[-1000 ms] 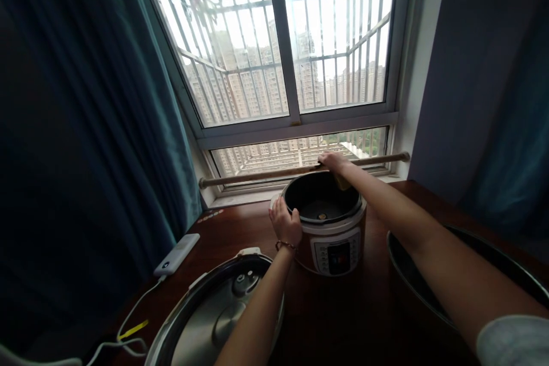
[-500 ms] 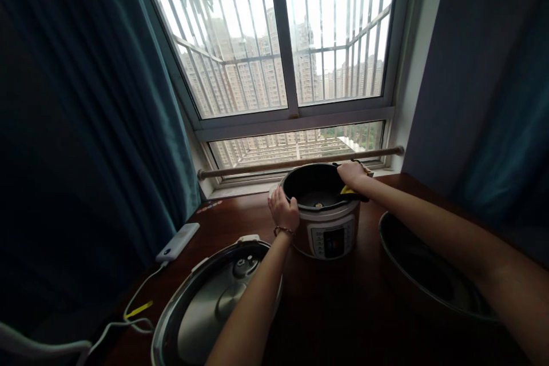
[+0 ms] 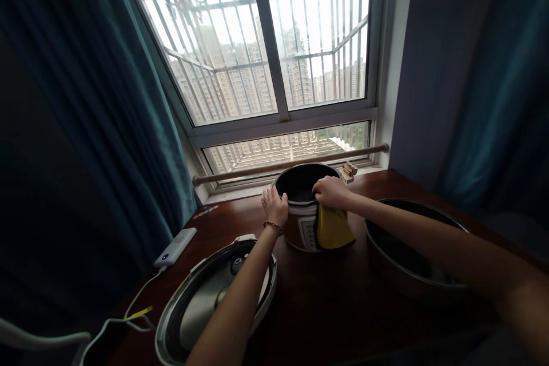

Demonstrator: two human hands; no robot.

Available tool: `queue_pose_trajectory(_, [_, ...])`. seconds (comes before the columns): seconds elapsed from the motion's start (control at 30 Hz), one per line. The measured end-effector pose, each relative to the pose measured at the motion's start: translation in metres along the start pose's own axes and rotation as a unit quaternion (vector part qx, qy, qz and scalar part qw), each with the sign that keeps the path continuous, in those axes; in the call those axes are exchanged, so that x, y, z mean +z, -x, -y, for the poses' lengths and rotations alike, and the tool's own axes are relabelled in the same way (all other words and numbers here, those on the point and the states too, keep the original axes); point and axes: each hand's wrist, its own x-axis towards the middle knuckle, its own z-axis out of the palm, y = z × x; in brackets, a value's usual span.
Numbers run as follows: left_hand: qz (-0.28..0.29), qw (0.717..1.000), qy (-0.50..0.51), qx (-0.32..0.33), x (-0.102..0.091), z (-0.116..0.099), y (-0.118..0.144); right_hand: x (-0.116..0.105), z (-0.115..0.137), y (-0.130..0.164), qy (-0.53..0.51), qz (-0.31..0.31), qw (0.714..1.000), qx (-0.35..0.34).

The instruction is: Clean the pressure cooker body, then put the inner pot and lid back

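An electric pressure cooker (image 3: pixel 295 229) stands lidless on the dark wooden table, its black inside showing. My left hand (image 3: pixel 275 207) lies against the cooker's left rim with the fingers spread. At the front right of the rim, my right hand (image 3: pixel 332 191) is closed on a yellow cloth (image 3: pixel 334 229) with a dark edge. The cloth hangs down over the cooker's front and covers part of the control panel. Beneath my left forearm lies the cooker's lid (image 3: pixel 201 314), its metal inner side facing up. A dark round pot (image 3: pixel 386 263) sits under my right forearm.
A white power bank (image 3: pixel 175 246) with a cable lies at the left. A small wooden object (image 3: pixel 348 171) stands behind the cooker near the sill. A rail (image 3: pixel 291 164) crosses the window's base. Blue curtains (image 3: pixel 141 126) hang on the left and right.
My right hand has come from the rim's far right to its front right, and the yellow cloth now hangs outside the cooker. My left hand stays at the rim. The view has shifted slightly.
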Motion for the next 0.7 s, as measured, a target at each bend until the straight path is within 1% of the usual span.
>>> queue_pose_trajectory(0.03, [0.001,1.000,0.010,-0.004,-0.007,-0.006,0.005,0.004,0.006,-0.002,-0.042,-0.012,0.999,-0.004])
queue_pose_trajectory(0.07, [-0.007,1.000,0.022,0.006,-0.014,-0.013,0.012,0.009,0.011,-0.005,-0.086,-0.025,0.996,-0.007])
queue_pose_trajectory(0.1, [-0.022,0.999,0.032,0.030,-0.021,-0.022,0.020,0.014,0.016,-0.009,-0.132,-0.038,0.990,-0.010])
queue_pose_trajectory(0.17, [-0.054,0.991,0.043,0.112,-0.032,-0.041,0.040,0.022,0.026,-0.019,-0.214,-0.042,0.976,-0.014])
queue_pose_trajectory(0.2, [-0.061,0.987,0.042,0.144,-0.034,-0.049,0.049,0.025,0.029,-0.024,-0.245,-0.030,0.969,-0.014])
queue_pose_trajectory(0.23, [-0.055,0.985,0.035,0.162,-0.034,-0.056,0.058,0.028,0.031,-0.029,-0.269,-0.011,0.963,-0.013])
queue_pose_trajectory(0.3, [-0.022,0.987,0.009,0.159,-0.028,-0.063,0.070,0.032,0.029,-0.036,-0.311,0.032,0.950,-0.005])
queue_pose_trajectory(0.33, [-0.006,0.989,-0.008,0.149,-0.024,-0.063,0.073,0.033,0.025,-0.039,-0.329,0.042,0.943,0.009])
queue_pose_trajectory(0.37, [0.004,0.989,-0.027,0.144,-0.019,-0.060,0.074,0.034,0.017,-0.040,-0.343,0.037,0.938,0.027])
queue_pose_trajectory(0.4, [0.006,0.988,-0.043,0.147,-0.016,-0.056,0.074,0.035,0.007,-0.039,-0.347,0.016,0.937,0.043])
queue_pose_trajectory(0.47, [-0.001,0.981,-0.064,0.182,-0.014,-0.045,0.069,0.037,-0.019,-0.034,-0.305,-0.064,0.948,0.059])
queue_pose_trajectory(0.53, [0.000,0.971,-0.069,0.227,-0.020,-0.035,0.059,0.043,-0.049,-0.025,-0.218,-0.145,0.965,0.032])
queue_pose_trajectory(0.6, [0.014,0.965,-0.074,0.250,-0.029,-0.028,0.042,0.052,-0.073,-0.016,-0.166,-0.178,0.970,-0.017])
queue_pose_trajectory(0.67, [0.041,0.965,-0.087,0.246,-0.038,-0.021,0.018,0.064,-0.086,-0.009,-0.160,-0.210,0.963,-0.054])
queue_pose_trajectory(0.7, [0.063,0.964,-0.095,0.239,-0.040,-0.018,0.004,0.070,-0.089,-0.007,-0.165,-0.240,0.955,-0.061])
